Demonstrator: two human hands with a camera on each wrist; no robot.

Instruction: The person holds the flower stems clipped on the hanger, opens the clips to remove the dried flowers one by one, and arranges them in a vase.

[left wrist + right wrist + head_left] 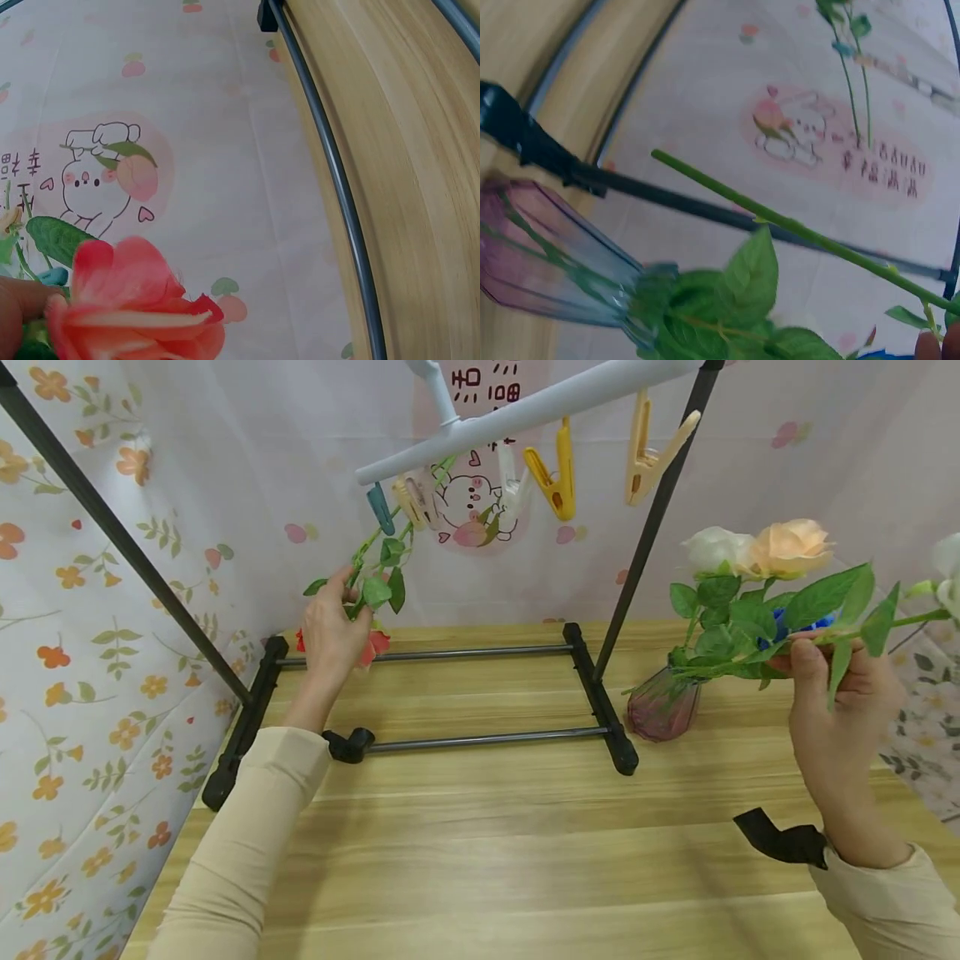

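A coral-red rose (135, 300) hangs head down, its leafy stem (367, 547) running up to the clothespins. My left hand (337, 622) pinches this stem among the leaves just above the bloom. The right hand (843, 718) holds a white flower (949, 578) by its stem, thumb and fingers pinching it. Its bare cut end (660, 156) points toward the hanger in the right wrist view. Just left of that hand stands a pink-tinted glass vase (663, 706) with a peach rose (791, 547), a white rose (716, 550) and a blue flower (802, 620).
A white hanger bar (540, 414) crosses above, bearing a blue clothespin (380, 508), a yellow clothespin (557, 477) and several others. The black rack frame (600, 702) stands on the wooden table (525, 852). Printed curtains (247, 485) hang behind and at the left.
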